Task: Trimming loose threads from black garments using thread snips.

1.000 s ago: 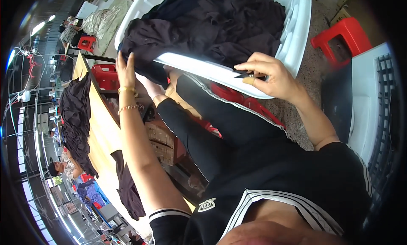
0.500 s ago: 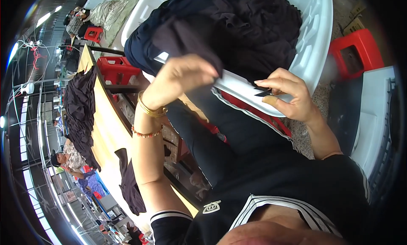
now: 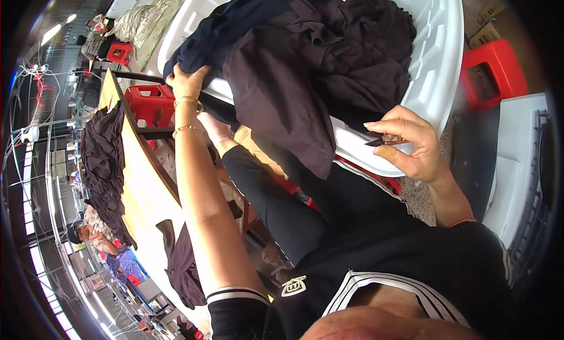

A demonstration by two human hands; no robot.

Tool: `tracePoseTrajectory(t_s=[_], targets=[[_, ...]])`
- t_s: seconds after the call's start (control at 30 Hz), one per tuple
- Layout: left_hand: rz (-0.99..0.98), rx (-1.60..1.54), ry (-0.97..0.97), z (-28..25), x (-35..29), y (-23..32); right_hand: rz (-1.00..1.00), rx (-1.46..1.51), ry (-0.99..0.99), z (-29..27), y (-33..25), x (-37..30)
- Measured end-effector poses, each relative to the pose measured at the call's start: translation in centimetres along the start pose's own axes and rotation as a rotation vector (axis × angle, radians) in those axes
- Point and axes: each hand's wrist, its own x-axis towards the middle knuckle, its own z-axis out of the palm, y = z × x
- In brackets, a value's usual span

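A big white plastic tub (image 3: 437, 64) holds a heap of dark brown cloth (image 3: 352, 52) and navy cloth (image 3: 235, 31). At the tub's left rim my left hand (image 3: 188, 84) grips the edge of the navy cloth, its fingers bent over it and partly hidden. A brown cloth piece (image 3: 282, 99) hangs over the near rim toward my lap. My right hand (image 3: 414, 143), near the tub's front right corner, holds small dark thread snips (image 3: 376, 142) between thumb and fingers, points toward the left. Tape-like yellowish wrap covers its thumb.
To the left stands a light wooden table (image 3: 144, 187) bearing a pile of dark cloth (image 3: 106, 163) and a smaller brown piece (image 3: 185, 269). Red stools (image 3: 150, 105) stand beyond it, another red stool (image 3: 511, 69) at right. A white container (image 3: 517, 158) sits at far right. Other people work farther off.
My left hand has let the brown cloth drop over the tub's near rim and moved left and away to the navy cloth. My right hand has shifted slightly, still holding the snips.
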Motion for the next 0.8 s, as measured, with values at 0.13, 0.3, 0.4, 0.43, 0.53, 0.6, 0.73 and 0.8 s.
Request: tracePoseTrajectory(t_s=[0.13,0.3,0.4,0.43,0.53,0.6,0.73,0.8], targets=[[-0.062,0.134,0.076,-1.4,-0.6,2.1,0.000,-0.019,0.021,0.2,0.3,-0.1],[0.056,-0.039,0.193,-3.1,-4.2,0.0,0.038,0.012,0.046,0.6,0.0,-0.1],[0.157,-0.181,0.206,-4.4,-8.7,-1.6,0.018,-0.015,0.056,0.7,0.0,0.0],[0.148,-0.277,0.207,-5.9,-11.3,-0.1,0.019,-0.033,0.065,0.6,0.1,0.0],[0.113,-0.664,0.263,-8.5,-16.7,-1.2,0.011,-0.028,0.077,0.8,0.2,0.1],[0.034,-0.784,0.340,-11.7,-20.8,-0.5,-0.003,-0.043,0.081,0.9,0.2,-0.1],[0.000,-0.678,0.602,-16.7,-27.8,-2.3,0.015,-0.015,0.069,1.2,0.6,-0.1],[0.149,-0.459,0.694,-17.9,-30.8,-6.8,0.012,-0.040,0.066,1.1,0.6,-0.3]])
